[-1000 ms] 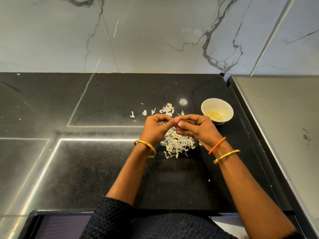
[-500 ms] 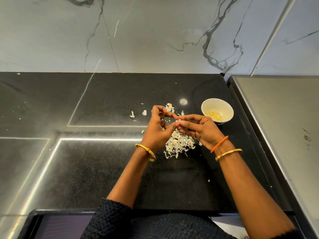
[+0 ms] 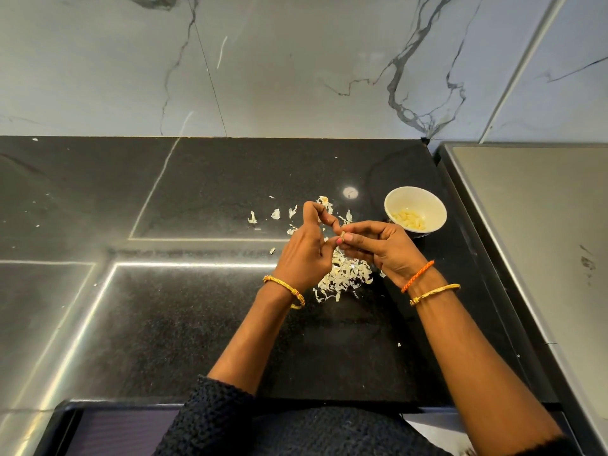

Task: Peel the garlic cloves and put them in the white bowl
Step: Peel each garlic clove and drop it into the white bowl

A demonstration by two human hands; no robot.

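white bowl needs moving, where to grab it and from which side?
Pinch the white bowl by its near-left rim, coming from above. It stands upright and open, the cloves lie low inside, and the raised steel surface crowds its right side.

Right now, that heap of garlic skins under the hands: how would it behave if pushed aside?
The garlic skins look like thin, curled flakes, so probably very light and floppy; a push would likely scatter them rather than slide the heap whole. Stray flakes already lie apart on the black counter, so they seem to drift easily.
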